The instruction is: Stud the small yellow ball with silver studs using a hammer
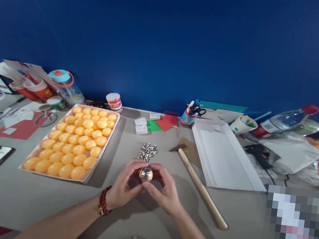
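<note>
Both of my hands meet over the grey table near its front middle. My left hand (pixel 122 186), with a red bead bracelet on the wrist, and my right hand (pixel 165 192) are closed around a small yellow ball (pixel 146 174) whose top looks shiny and silvery. Just beyond my fingers lies a small heap of silvery metal pieces (pixel 147 152). Left of my hands a white tray (pixel 113 133) holds several rows of yellow balls (pixel 75 144).
A wooden-handled hammer (pixel 200 186) lies right of my hands, beside an empty white tray (pixel 224 158). Small white boxes, green and red paper, a pen cup with scissors, a glue gun, a bottle, cups and a phone crowd the table's back and sides.
</note>
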`<action>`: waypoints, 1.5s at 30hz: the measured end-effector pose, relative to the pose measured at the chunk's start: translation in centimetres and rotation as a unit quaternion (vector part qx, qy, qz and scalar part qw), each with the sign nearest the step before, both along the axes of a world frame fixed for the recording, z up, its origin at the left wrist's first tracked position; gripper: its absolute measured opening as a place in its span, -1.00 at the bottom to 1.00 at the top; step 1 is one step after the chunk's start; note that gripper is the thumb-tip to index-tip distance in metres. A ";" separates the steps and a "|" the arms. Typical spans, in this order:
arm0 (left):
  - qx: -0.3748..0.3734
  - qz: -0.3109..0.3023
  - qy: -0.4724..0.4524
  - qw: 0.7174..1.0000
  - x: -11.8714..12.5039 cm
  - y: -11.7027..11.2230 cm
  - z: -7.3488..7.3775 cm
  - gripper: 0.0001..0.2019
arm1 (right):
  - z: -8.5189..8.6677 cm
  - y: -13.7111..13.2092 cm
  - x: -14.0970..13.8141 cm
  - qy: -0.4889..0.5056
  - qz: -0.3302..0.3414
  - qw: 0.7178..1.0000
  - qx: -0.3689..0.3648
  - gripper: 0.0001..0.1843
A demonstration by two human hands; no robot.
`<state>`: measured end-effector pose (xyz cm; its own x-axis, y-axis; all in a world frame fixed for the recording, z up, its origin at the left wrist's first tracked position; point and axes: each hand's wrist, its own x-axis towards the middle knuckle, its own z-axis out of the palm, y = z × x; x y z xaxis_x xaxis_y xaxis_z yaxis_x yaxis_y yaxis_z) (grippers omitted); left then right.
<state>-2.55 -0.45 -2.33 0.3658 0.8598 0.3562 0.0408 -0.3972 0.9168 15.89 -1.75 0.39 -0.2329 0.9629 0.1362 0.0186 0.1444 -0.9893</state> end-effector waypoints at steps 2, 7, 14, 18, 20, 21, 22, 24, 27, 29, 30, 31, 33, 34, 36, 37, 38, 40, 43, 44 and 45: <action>0.006 -0.003 0.007 1.000 0.0 0.0 0.1 -0.54 | 0.0 -0.1 0.0 -0.001 0.001 1.000 0.001 -0.60; 0.023 -0.010 0.016 1.000 -0.2 0.1 0.3 -0.58 | -0.3 0.0 0.2 0.006 0.019 1.000 0.000 -0.59; 0.040 -0.002 0.014 0.999 -0.1 0.4 0.1 -0.61 | -0.7 0.3 -0.3 -0.005 -0.019 1.000 0.003 -0.65; 0.047 0.002 0.017 0.999 -0.2 0.6 -0.1 -0.60 | -0.8 0.3 -0.5 -0.006 -0.035 0.999 -0.008 -0.64; 0.046 0.000 0.015 0.999 -0.2 0.7 -0.1 -0.60 | -0.9 0.2 -0.6 0.003 -0.038 0.999 -0.015 -0.64; 0.046 -0.002 0.014 0.999 -0.2 0.7 -0.1 -0.60 | -0.9 0.2 -0.7 0.008 -0.040 0.999 -0.017 -0.64; 0.047 -0.003 0.010 0.999 -0.2 0.8 0.0 -0.60 | -1.0 0.1 -0.7 0.012 -0.044 0.999 -0.019 -0.64; 0.048 -0.006 0.005 0.999 -0.2 0.8 0.1 -0.60 | -1.2 0.1 -0.9 0.019 -0.051 0.998 -0.024 -0.63; 0.034 -0.009 -0.010 0.999 0.0 0.8 0.3 -0.58 | -1.0 0.3 -0.7 0.052 -0.019 0.998 -0.041 -0.54; -0.013 -0.008 -0.044 0.999 0.1 0.9 0.3 -0.59 | -0.7 0.9 -0.2 0.072 0.011 0.994 -0.081 -0.47; -0.050 -0.008 -0.075 0.996 0.1 1.0 0.3 -0.60 | -0.5 1.4 0.2 0.064 0.015 0.993 -0.103 -0.46; -0.094 -0.009 -0.108 0.990 0.1 1.2 0.3 -0.61 | -0.3 1.9 0.7 0.034 -0.001 0.992 -0.117 -0.49; -0.179 -0.006 -0.173 0.968 0.1 1.5 0.3 -0.63 | -0.2 3.2 1.7 -0.088 -0.046 0.992 -0.077 -0.63; -0.212 0.002 -0.187 0.959 0.1 1.7 0.3 -0.62 | -0.2 3.8 2.1 -0.164 -0.066 0.984 -0.031 -0.72; -0.249 0.031 -0.221 0.942 0.0 2.0 0.3 -0.60 | -0.6 4.9 2.8 -0.295 -0.100 0.949 0.047 -0.85; -0.261 0.041 -0.237 0.935 0.0 2.1 0.3 -0.60 | -0.8 5.4 3.0 -0.343 -0.108 0.930 0.076 -0.88; -0.268 0.047 -0.252 0.929 0.0 2.1 0.3 -0.59 | -1.1 5.8 3.0 -0.382 -0.112 0.912 0.098 -0.88; -0.271 0.040 -0.273 0.922 0.0 2.1 0.3 -0.57 | -1.5 6.4 2.7 -0.438 -0.117 0.883 0.124 -0.89; -0.257 0.016 -0.282 0.924 0.1 2.0 0.4 -0.60 | -1.8 6.9 1.8 -0.474 -0.128 0.861 0.128 -0.92; -0.253 0.008 -0.279 0.926 0.1 1.9 0.3 -0.62 | -1.7 7.1 1.5 -0.476 -0.132 0.860 0.126 -0.91; -0.251 0.001 -0.274 0.928 0.1 1.9 0.3 -0.63 | -1.7 7.3 1.3 -0.474 -0.134 0.861 0.124 -0.88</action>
